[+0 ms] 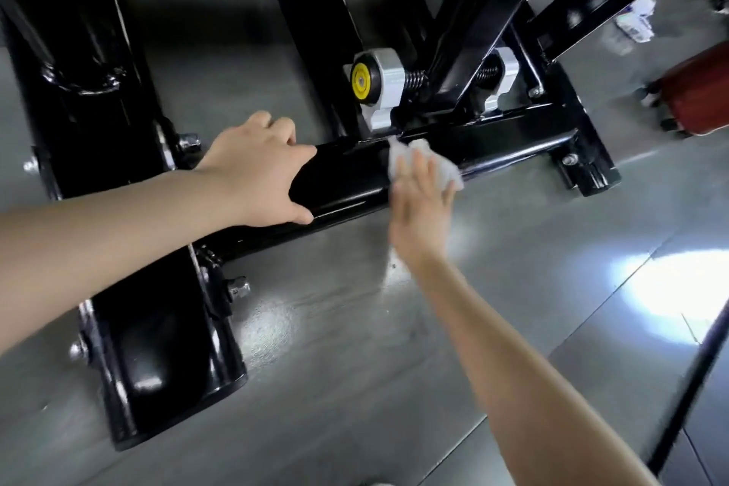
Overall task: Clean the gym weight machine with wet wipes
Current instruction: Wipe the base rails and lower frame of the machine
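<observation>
The weight machine's glossy black base crossbar (493,144) runs low across the grey floor, joined to a black side rail (157,347) at the left. My left hand (260,170) rests spread on the crossbar's left part, thumb under its near edge, holding nothing. My right hand (422,205), blurred, presses a crumpled white wet wipe (442,166) flat against the crossbar's middle, just below a silver pivot bracket with a yellow cap (361,81). The wipe shows around my fingertips.
Black uprights (477,12) rise from the pivot with a spring on each side. A white wipe packet (637,22) lies on the floor far right, beside a red wheeled case (698,95). Bolts stick out at the rail joints. Shiny grey floor (394,367) lies in front.
</observation>
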`<state>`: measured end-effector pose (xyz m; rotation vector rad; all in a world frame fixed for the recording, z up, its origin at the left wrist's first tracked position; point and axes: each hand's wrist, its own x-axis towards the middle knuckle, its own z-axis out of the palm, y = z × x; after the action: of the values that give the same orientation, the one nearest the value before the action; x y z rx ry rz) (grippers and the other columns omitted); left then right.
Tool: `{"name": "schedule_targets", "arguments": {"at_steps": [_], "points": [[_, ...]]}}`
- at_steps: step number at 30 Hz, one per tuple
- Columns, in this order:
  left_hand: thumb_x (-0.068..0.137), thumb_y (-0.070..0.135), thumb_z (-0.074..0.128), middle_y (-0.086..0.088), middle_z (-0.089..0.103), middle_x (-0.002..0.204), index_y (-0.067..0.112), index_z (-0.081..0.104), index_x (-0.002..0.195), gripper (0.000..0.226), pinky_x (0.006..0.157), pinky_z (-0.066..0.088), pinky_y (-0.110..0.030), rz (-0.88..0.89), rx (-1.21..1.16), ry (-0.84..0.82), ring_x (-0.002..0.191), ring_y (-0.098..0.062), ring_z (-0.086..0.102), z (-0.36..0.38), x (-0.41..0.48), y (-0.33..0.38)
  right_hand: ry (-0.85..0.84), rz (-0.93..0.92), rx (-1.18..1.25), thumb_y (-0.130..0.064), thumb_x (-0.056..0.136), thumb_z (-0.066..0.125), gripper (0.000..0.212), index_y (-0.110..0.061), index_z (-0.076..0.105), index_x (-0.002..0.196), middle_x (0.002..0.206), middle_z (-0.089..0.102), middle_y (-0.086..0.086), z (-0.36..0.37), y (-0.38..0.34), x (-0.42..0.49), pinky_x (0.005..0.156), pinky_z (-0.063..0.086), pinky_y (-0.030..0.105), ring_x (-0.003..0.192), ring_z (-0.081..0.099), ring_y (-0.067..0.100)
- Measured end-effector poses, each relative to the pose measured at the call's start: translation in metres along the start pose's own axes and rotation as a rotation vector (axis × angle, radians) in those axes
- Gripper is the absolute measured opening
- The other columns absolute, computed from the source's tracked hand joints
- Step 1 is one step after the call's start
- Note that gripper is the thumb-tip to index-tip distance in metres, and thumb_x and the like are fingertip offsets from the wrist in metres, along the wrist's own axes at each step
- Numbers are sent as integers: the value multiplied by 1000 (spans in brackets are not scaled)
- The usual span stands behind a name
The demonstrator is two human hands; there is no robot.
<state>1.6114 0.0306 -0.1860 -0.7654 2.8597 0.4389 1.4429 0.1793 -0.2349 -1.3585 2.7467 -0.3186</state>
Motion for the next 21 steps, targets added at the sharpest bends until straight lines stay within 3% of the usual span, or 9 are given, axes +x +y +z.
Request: {"name": "schedule_targets", "arguments": {"at_steps": [3, 6, 8, 10, 12, 14, 17, 19, 21], "points": [[71, 64, 62, 1, 40, 125, 26, 40, 136, 78, 86, 47, -37, 0, 40, -44, 116, -20, 34, -3, 3, 5, -69, -322, 33, -28, 98, 18, 49, -25, 28, 146, 156, 18, 3, 12, -25, -41, 114, 6, 52, 144, 13, 24], [74, 65, 59, 1, 39, 127, 25, 39, 136, 77, 86, 48, -37, -9, 82, -75, 116, -20, 35, -5, 4, 11, -36, -407, -25, -27, 100, 16, 47, -26, 28, 145, 153, 27, 2, 5, 13, -19, 112, 12, 55, 142, 22, 21], [74, 64, 59, 1, 39, 127, 24, 41, 134, 75, 85, 48, -37, -27, 93, -96, 116, -20, 35, -8, 5, 13, -13, -227, -113, -22, 94, 12, 55, -26, 24, 147, 153, 26, 2, -5, 50, 15, 110, 12, 54, 142, 22, 18], [73, 63, 62, 1, 40, 125, 23, 43, 131, 73, 82, 49, -36, -47, 93, -117, 115, -21, 36, -10, 6, 17, 3, 60, -20, -24, 97, 11, 52, -26, 24, 147, 155, 20, -2, -14, 73, 43, 114, 6, 53, 143, 14, 15], [75, 62, 61, 0, 42, 122, 22, 44, 130, 70, 79, 49, -36, -74, 114, -132, 114, -21, 38, -12, 9, 22, 54, 166, 46, -27, 100, 15, 47, -31, 23, 147, 154, 19, -4, -16, 63, 51, 114, 5, 55, 141, 16, 14], [79, 62, 57, -3, 43, 121, 20, 47, 127, 65, 79, 49, -37, -125, 123, -162, 113, -23, 40, -12, 12, 30, 54, 18, 24, -30, 100, 14, 47, -33, 20, 147, 152, 20, -3, -8, 33, 35, 112, 9, 56, 139, 21, 18], [83, 58, 55, -4, 43, 119, 17, 50, 123, 57, 78, 51, -39, -146, 148, -169, 111, -23, 43, -14, 20, 41, -64, -302, 41, -32, 100, 16, 47, -33, 20, 147, 156, 19, -2, 2, 10, -4, 115, 0, 51, 144, 15, 19], [85, 54, 55, -3, 41, 121, 19, 47, 127, 56, 78, 51, -39, -123, 151, -153, 111, -23, 42, -13, 24, 46, -95, -372, 24, -35, 100, 11, 48, -35, 17, 147, 156, 19, -6, -6, 34, 0, 115, -4, 49, 144, 13, 15], [87, 51, 55, -4, 39, 123, 21, 41, 132, 56, 79, 51, -38, -81, 158, -129, 112, -23, 40, -13, 28, 50, -49, -317, -41, -32, 97, 9, 50, -37, 19, 146, 154, 23, -7, -16, 70, 25, 115, 2, 53, 143, 18, 14]]}}
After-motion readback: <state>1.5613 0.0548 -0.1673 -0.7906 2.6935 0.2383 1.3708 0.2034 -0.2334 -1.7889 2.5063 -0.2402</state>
